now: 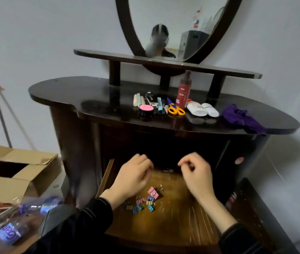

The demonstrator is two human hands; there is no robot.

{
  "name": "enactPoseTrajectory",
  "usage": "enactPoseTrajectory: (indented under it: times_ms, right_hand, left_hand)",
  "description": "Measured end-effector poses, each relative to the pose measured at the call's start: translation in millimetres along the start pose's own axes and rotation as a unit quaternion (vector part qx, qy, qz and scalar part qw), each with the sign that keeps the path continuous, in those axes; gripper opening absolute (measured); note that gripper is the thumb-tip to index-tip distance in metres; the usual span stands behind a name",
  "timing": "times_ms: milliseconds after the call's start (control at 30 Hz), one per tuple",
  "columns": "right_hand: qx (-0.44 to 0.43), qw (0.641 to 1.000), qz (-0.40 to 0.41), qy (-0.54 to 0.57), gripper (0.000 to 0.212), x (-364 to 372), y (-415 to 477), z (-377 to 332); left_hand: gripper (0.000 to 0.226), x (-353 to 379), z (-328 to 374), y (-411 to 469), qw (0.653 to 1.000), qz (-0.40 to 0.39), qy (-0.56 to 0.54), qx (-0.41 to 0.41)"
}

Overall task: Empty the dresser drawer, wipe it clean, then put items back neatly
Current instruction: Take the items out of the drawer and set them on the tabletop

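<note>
The dresser drawer (182, 222) is pulled out, showing a scratched brown wooden bottom. A heap of coloured binder clips (145, 200) lies on it near the left. My left hand (132, 176) hovers over the drawer just above the clips, fingers curled. My right hand (197, 173) is beside it to the right, fingers bent with thumb and forefinger pinched; whether it holds anything I cannot tell. On the dresser top (72, 92) lie removed items: scissors (175, 109), a pink-lidded jar (146, 110), a red bottle (184, 90), white containers (202, 110) and a purple cloth (241, 118).
An open cardboard box (17, 171) stands on the left of the dresser. Plastic water bottles (17, 226) lie at the lower left. An oval mirror (173, 24) rises above a dark shelf (219, 70). A small dark object (167, 170) sits at the drawer's back.
</note>
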State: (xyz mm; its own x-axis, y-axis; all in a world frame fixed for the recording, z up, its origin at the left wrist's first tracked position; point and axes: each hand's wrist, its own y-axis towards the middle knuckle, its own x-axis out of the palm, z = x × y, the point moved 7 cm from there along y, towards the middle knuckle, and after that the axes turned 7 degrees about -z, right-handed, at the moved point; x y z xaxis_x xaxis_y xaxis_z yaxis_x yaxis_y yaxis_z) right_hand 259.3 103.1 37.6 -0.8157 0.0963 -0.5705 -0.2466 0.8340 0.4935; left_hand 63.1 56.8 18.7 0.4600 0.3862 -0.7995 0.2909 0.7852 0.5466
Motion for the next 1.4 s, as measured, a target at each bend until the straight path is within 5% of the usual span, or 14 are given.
enactPoseTrajectory:
  times_ms: [133, 267, 567, 767, 933, 1000, 1100, 1300, 1400]
  right_hand:
    - [0.132, 0.969, -0.201, -0.058, 0.025, 90, -28, 59]
    - [0.239, 0.933, -0.265, -0.049, 0.018, 141, -43, 109]
    - [0.187, 0.896, -0.378, -0.138, 0.013, 188, -44, 145]
    - [0.181, 0.879, -0.410, -0.160, 0.052, 211, -48, 150]
    - [0.225, 0.881, -0.405, -0.097, 0.021, 214, -47, 154]
    - [0.238, 0.881, -0.405, -0.057, 0.016, 207, -42, 151]
    - [0.245, 0.890, -0.384, 0.025, 0.012, 193, -33, 142]
    - [0.206, 0.905, -0.309, 0.208, 0.012, 183, -19, 107]
    - [0.197, 0.932, -0.266, 0.145, 0.010, 178, -17, 118]
  left_hand:
    - [0.020, 62, -59, -35, 0.970, -0.165, -0.052, -0.170]
    - [0.019, 117, -92, -57, 0.931, -0.252, -0.057, -0.257]
    - [0.012, 146, -124, -47, 0.900, -0.247, -0.121, -0.339]
    - [0.012, 149, -129, -52, 0.893, -0.253, -0.122, -0.353]
    - [0.015, 150, -133, -54, 0.873, -0.241, -0.184, -0.381]
    - [0.018, 152, -133, -55, 0.838, -0.218, -0.272, -0.420]
    - [0.022, 154, -126, -62, 0.721, -0.164, -0.444, -0.505]
    - [0.036, 159, -106, -73, 0.521, -0.168, -0.611, -0.572]
    - [0.037, 156, -113, -76, 0.508, -0.131, -0.615, -0.590]
